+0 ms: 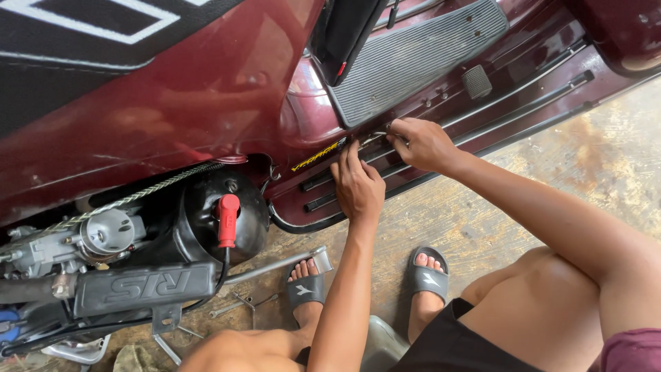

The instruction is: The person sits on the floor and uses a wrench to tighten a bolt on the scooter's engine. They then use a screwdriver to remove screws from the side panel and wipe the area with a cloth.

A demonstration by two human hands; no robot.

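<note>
Scooter floorboard (496,76), left hand (358,186) flat on it, right hand (423,143) pinching a thin cable (372,138).

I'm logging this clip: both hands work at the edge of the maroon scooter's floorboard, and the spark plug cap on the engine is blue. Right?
Not quite: the head view shows the spark plug cap is red. The left hand and right hand are at the floorboard edge.
</note>
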